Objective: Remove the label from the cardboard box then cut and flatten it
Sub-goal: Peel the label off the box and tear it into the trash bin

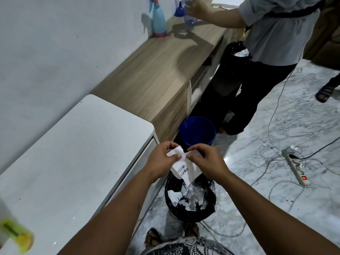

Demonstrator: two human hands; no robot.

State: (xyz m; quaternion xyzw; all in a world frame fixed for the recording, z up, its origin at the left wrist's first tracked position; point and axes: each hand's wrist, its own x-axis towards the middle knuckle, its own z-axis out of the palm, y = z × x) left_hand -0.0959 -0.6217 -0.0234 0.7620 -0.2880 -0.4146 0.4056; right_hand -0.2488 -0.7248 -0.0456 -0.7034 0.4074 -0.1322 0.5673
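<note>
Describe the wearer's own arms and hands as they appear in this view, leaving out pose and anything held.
Both forearms are bare from the lower frame edge up; no sleeves are visible. The left hand and right hand wear no gloves, and no rings, watch or bracelet show. No cables or markings appear on either arm.

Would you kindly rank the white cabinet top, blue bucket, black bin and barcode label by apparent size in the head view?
1. white cabinet top
2. black bin, nearer than the bucket, so unsure
3. blue bucket
4. barcode label
</note>
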